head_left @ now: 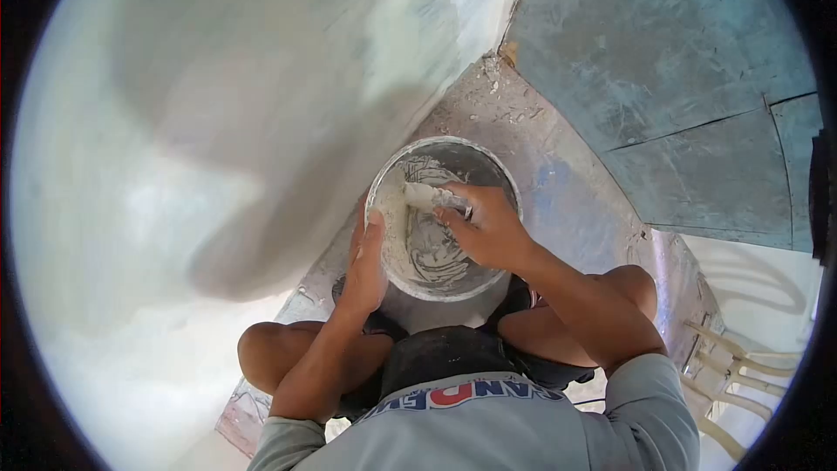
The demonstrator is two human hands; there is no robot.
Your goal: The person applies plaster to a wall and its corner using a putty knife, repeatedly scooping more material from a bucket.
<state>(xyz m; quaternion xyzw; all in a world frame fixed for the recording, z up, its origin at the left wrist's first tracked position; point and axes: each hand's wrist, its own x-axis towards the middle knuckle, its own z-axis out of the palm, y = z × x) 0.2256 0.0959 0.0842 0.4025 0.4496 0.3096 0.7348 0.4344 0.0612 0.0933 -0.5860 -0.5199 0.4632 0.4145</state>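
Observation:
A round bucket (443, 296) stands on the floor between my bent legs, its rim crusted with pale residue. White putty (394, 231) coats its left inner wall, and thin streaks of it smear the dark bottom. My left hand (366, 263) grips the bucket's left side, thumb at the rim. Inside the opening, my right hand (490, 227) is closed around the handle of a putty knife (425, 197). The knife is caked with putty and points left, its end against the putty-covered side; its blade edge is hard to make out.
A pale, smoothed wall (218, 166) rises close on the left. A blue-grey panel surface (680, 96) with seams stands at the upper right. The dusty, stained floor (580, 201) runs between them. At the lower right is a cream plastic chair (741, 366).

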